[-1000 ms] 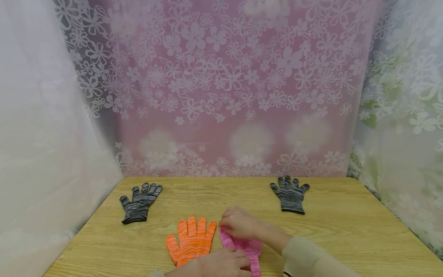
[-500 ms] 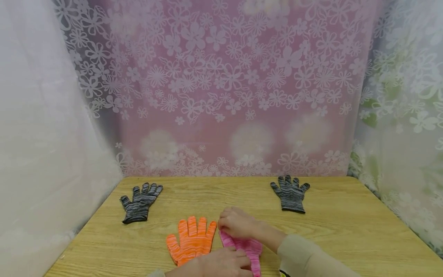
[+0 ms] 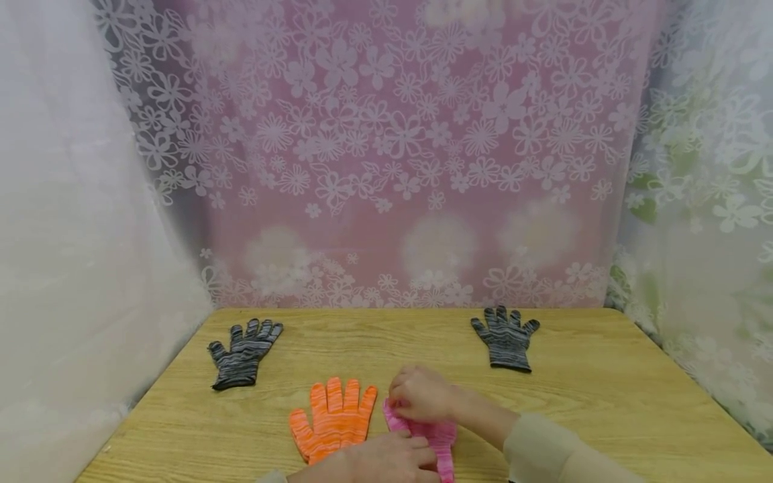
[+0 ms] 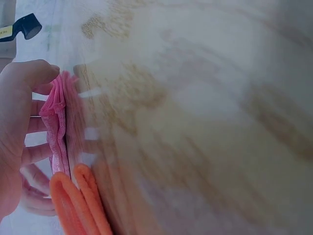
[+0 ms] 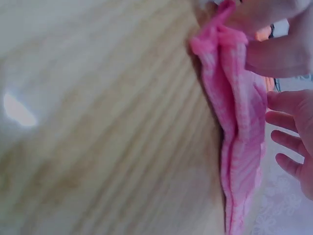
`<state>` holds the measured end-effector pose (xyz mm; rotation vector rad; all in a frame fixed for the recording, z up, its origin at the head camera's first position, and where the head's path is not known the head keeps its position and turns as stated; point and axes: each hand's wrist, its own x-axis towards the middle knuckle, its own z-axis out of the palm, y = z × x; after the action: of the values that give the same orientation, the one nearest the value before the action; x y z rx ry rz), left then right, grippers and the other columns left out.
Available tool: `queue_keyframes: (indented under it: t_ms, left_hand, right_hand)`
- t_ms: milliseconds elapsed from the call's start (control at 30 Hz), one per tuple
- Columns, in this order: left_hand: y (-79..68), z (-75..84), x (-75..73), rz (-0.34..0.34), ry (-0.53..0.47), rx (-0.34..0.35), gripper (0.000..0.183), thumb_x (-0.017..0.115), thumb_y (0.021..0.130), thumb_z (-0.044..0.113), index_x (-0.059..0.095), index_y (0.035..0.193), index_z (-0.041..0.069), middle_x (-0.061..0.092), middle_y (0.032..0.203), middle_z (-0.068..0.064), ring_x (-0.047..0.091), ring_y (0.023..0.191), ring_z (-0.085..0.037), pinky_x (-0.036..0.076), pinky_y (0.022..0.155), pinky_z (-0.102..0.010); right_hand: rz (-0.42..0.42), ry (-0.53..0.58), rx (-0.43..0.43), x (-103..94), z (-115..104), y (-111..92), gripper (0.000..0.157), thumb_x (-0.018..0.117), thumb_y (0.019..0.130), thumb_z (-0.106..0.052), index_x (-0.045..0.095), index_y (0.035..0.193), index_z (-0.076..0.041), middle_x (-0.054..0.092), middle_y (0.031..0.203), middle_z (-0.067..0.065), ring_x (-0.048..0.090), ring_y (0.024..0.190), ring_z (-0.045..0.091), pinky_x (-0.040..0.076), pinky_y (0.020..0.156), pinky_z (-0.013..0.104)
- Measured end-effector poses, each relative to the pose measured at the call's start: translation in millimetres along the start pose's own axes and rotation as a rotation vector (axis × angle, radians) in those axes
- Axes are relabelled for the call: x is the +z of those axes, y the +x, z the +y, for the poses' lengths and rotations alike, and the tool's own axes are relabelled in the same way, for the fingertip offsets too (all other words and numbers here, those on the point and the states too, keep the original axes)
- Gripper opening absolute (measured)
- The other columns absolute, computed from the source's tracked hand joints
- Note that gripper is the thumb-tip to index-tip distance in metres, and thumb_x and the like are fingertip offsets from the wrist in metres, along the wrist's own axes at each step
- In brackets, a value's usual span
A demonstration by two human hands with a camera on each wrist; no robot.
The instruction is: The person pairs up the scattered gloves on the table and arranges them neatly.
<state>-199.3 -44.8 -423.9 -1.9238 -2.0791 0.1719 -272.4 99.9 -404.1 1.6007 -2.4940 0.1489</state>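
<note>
A pink knit glove [image 3: 445, 439] lies on the wooden table near its front, partly hidden under both hands. My right hand [image 3: 425, 396] is at its far end, pinching the hemmed edge; in the right wrist view the fingers [image 5: 274, 54] meet that edge, where two layers of the pink glove [image 5: 239, 117] show. My left hand [image 3: 389, 459] rests on the glove's near part, fingers fairly straight. Left of the pink one, an orange glove [image 3: 338, 422] lies flat with its fingers spread, its lower part behind my left wrist. Its orange edge [image 4: 73, 205] shows low in the left wrist view.
Two grey-black striped gloves lie farther back, one grey glove [image 3: 244, 355] at the left and another grey glove [image 3: 507, 342] at the right. A pink flowered curtain [image 3: 410, 168] hangs behind the table [image 3: 374, 335], with pale curtains at both sides.
My right hand has shifted slightly to the right and toward me, uncovering a bit more of the pink glove's far left corner. My left hand and the other gloves stay in place.
</note>
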Motion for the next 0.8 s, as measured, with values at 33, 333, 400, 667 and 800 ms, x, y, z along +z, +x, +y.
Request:
queue_keyframes:
  t_ms: [33, 333, 400, 667, 800]
  left_hand:
    - [-0.2, -0.1, -0.3, -0.002, -0.008, -0.001, 0.022, 0.052, 0.09, 0.038, 0.063, 0.104, 0.025, 0.055, 0.101, 0.01, 0.045, 0.093, -0.002, 0.029, 0.074, -0.009]
    - [-1.1, 1.0, 0.5, 0.055, -0.003, 0.023, 0.021, 0.053, 0.09, 0.037, 0.063, 0.104, 0.025, 0.055, 0.101, 0.01, 0.046, 0.092, -0.002, 0.031, 0.085, -0.012]
    - [-1.1, 0.9, 1.1, 0.057, 0.005, 0.022, 0.021, 0.053, 0.089, 0.037, 0.063, 0.103, 0.025, 0.056, 0.1, 0.01, 0.046, 0.091, -0.002, 0.032, 0.084, -0.012]
    - [0.2, 0.5, 0.2, 0.003, 0.011, 0.004, 0.023, 0.053, 0.09, 0.039, 0.064, 0.106, 0.025, 0.055, 0.101, 0.01, 0.046, 0.092, -0.002, 0.032, 0.081, -0.01]
    - [0.2, -0.1, 0.5, 0.037, 0.039, 0.019, 0.022, 0.052, 0.09, 0.039, 0.064, 0.104, 0.026, 0.055, 0.1, 0.011, 0.046, 0.091, -0.001, 0.032, 0.082, -0.011]
  right_hand:
    - [-0.019, 0.014, 0.007, 0.1, -1.4, -1.0, 0.006, 0.068, 0.083, -0.023, 0.072, 0.086, -0.02, 0.064, 0.092, -0.01, 0.054, 0.091, 0.009, 0.041, 0.077, 0.029]
    - [0.015, 0.065, -0.049, 11.8, -3.6, -8.9, 0.008, 0.067, 0.085, -0.023, 0.071, 0.091, -0.021, 0.061, 0.1, -0.008, 0.053, 0.093, 0.009, 0.041, 0.082, 0.029]
    - [0.036, 0.065, -0.071, 13.3, -2.2, -10.5, 0.008, 0.067, 0.085, -0.023, 0.071, 0.092, -0.021, 0.06, 0.101, -0.006, 0.053, 0.094, 0.01, 0.041, 0.081, 0.029]
    - [0.13, 0.038, -0.154, 10.4, 7.1, -15.7, 0.003, 0.069, 0.082, -0.019, 0.071, 0.083, -0.021, 0.062, 0.094, -0.009, 0.054, 0.094, 0.009, 0.037, 0.074, 0.02]
    - [0.138, -0.006, -0.221, 12.1, 7.5, -15.8, 0.004, 0.069, 0.082, -0.024, 0.072, 0.079, -0.024, 0.063, 0.092, -0.012, 0.053, 0.094, 0.008, 0.034, 0.073, 0.018]
